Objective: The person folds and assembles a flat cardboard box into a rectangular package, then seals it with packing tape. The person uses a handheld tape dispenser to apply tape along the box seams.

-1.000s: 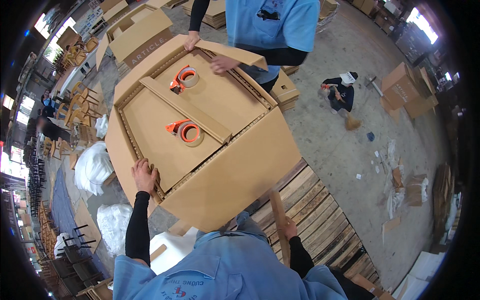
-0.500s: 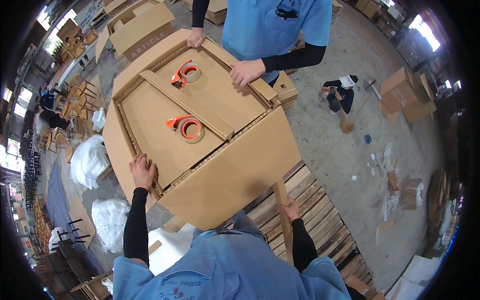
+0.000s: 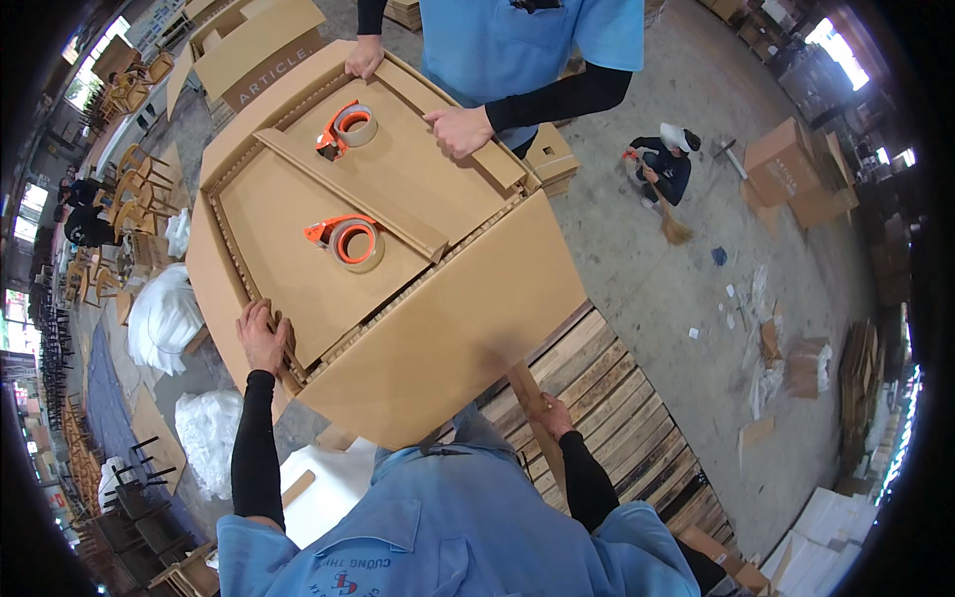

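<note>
A large open cardboard box [image 3: 458,328] stands in front of me, its flaps folded outward. My left hand [image 3: 263,336] grips the wall at its near left corner, fingers curled over the edge. At the lower right, my right hand [image 3: 552,413] is closed around a long cardboard strip [image 3: 537,430], held below the box's near flap. Flat cardboard fills the box top, crossed by a diagonal cardboard bar [image 3: 348,189]. On either side of the bar lies an orange tape dispenser with brown tape, one nearer me [image 3: 348,242] and one farther [image 3: 346,129].
Across the box a co-worker's hands [image 3: 461,131] rest on its far edges. Slatted wood [image 3: 607,408] lies below on the right. A person with a broom [image 3: 674,231] crouches on the floor beyond. White plastic bundles [image 3: 209,443] and wooden chairs [image 3: 129,199] are at left.
The whole view has shifted, so the box appears farther left and up. My right hand and the strip have moved slightly left and toward me relative to the box. My left hand stays at its corner.
</note>
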The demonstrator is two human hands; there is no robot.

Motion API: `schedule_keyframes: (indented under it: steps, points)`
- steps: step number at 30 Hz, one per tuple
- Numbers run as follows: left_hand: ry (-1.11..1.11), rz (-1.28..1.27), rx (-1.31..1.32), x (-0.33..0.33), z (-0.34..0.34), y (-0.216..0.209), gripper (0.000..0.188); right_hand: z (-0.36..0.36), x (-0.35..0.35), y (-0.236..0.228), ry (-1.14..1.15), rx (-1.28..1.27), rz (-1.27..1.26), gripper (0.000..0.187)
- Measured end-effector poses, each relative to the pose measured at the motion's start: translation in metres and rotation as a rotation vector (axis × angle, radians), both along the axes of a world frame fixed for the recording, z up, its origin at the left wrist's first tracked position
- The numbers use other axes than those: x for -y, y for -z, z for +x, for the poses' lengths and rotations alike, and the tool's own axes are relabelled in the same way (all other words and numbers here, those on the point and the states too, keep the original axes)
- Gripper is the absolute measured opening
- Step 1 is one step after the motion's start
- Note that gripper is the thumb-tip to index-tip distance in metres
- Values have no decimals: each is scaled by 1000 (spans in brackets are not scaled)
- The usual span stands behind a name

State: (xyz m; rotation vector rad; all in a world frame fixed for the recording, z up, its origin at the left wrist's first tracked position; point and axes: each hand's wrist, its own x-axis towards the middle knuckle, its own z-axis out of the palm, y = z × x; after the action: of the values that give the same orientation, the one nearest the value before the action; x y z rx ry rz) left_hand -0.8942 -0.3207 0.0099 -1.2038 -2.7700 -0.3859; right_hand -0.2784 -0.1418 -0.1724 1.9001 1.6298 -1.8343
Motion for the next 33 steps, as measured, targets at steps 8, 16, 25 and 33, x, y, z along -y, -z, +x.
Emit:
schedule_keyframes:
  steps: [8, 16, 25, 33]
  points:
    - [6, -36, -29, 1, -2, 1, 46, -3, -18, 12, -293, 112, 229, 88]
    - [0, -26, -33, 1, -4, 4, 47, -2, -22, 23, -101, 6, 159, 82]
    - [-12, -48, -40, 2, -2, 5, 47, -11, -14, 3, -158, 69, 173, 85]
    - [-6, -37, -32, -2, 0, 2, 45, 2, -7, 29, -172, 96, 165, 86]
